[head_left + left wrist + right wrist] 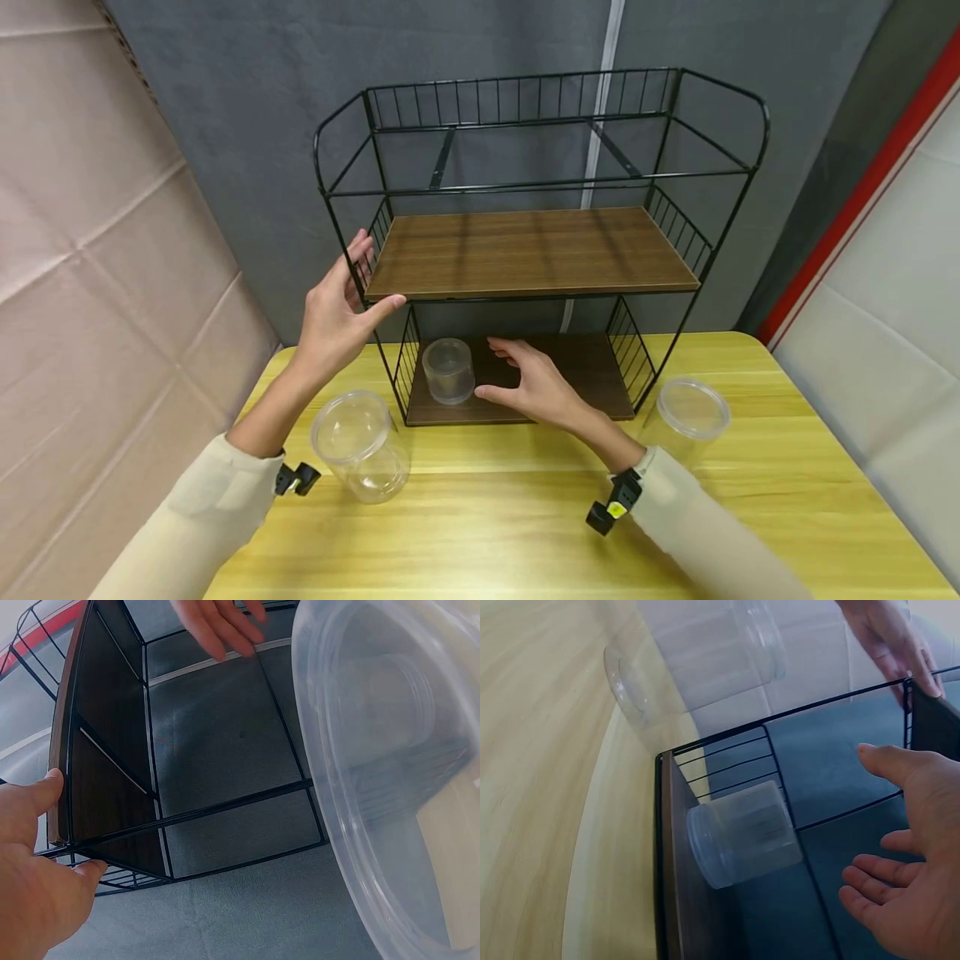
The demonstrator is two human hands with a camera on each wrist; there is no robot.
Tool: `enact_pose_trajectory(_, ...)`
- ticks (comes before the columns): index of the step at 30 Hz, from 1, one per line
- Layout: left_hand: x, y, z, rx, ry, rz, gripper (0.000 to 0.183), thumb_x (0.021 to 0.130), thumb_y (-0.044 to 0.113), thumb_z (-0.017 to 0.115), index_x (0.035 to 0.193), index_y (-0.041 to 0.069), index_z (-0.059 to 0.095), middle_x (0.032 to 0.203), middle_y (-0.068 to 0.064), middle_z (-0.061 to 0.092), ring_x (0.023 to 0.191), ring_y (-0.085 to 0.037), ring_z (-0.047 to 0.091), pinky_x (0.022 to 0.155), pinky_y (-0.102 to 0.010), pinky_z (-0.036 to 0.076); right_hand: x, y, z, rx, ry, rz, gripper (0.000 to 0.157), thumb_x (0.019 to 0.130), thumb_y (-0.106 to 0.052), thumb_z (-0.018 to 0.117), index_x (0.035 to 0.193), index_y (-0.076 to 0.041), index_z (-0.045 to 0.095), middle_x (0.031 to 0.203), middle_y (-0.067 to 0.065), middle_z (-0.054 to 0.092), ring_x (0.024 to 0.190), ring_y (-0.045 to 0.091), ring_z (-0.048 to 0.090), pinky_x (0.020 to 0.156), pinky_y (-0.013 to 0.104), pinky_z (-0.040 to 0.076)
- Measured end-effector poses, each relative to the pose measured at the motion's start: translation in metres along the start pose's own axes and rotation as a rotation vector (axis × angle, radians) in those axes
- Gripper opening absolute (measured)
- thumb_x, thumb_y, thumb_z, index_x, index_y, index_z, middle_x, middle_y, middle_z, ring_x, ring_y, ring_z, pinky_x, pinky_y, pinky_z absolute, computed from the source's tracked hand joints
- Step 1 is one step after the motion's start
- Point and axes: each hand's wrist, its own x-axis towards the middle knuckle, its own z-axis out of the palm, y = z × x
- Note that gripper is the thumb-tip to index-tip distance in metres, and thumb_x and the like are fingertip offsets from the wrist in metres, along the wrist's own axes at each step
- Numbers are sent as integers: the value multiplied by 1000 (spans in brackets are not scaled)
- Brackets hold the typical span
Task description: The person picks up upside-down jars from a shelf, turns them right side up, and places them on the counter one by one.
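A black wire rack point(540, 293) with brown wood-look shelves stands on the table. My left hand point(336, 312) grips its left front corner at the middle shelf point(536, 250), thumb over the front edge and fingers round the side. The left wrist view shows the thumb and a finger point(82, 877) on either side of that corner. On the bottom shelf point(555, 392), toward the left, sits a small frosted plastic jar point(448, 372). Just right of this jar hovers my right hand point(536, 383), fingers spread and apart from it, as the right wrist view also shows.
A larger clear jar point(360, 450) stands on the yellow wooden table point(480, 517), in front of the rack's left side. Another clear jar point(686, 421) is by the right front post. Grey cloth point(247, 125) hangs behind; pale panels flank both sides.
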Motion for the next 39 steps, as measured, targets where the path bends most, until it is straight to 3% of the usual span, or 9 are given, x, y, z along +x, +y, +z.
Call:
enact_pose_trajectory(7,0,1,0,-25,-3,5,84,83,21,78,153,24,31,158,20,23,140,-4,35,106,-22,41,14,9,14,36,-4,70,85,81,-48,77,149,-13,41,142,8,51,128,23,51,105,36,45)
enact_pose_trajectory(14,0,0,0,-36,-4,15,84,83,20,78,153,23,32,158,19,23,140,-5,36,106,-21,41,25,16,24,53,-16,72,87,81,-44,78,150,-9,39,144,15,49,129,29,50,105,44,45)
enact_pose_trajectory(22,0,1,-1,-36,-7,8,84,83,21,78,153,22,32,158,19,23,140,-6,36,105,-22,41,35,19,37,-15,-19,85,89,80,-47,78,150,-11,38,148,10,46,125,31,54,100,42,49)
enact_pose_trajectory(29,-1,0,1,-37,-10,0,84,84,21,78,153,22,31,158,19,23,140,-8,36,106,-27,42,42,23,47,12,-29,126,90,81,-47,77,151,-11,36,149,11,44,126,36,52,100,44,49)
enact_pose_trajectory(33,-1,-1,1,-46,-4,6,84,83,20,78,153,21,32,158,18,24,140,-11,37,106,-25,42,46,25,52,41,-27,142,91,80,-48,77,151,-9,35,150,12,43,127,40,51,100,47,48)
enact_pose_trajectory(39,-1,-1,0,-50,-6,12,84,83,19,78,153,21,31,158,18,23,141,-9,36,107,-28,41,52,28,58,35,-30,150,92,80,-47,78,151,-8,35,150,12,43,129,38,50,102,44,47)
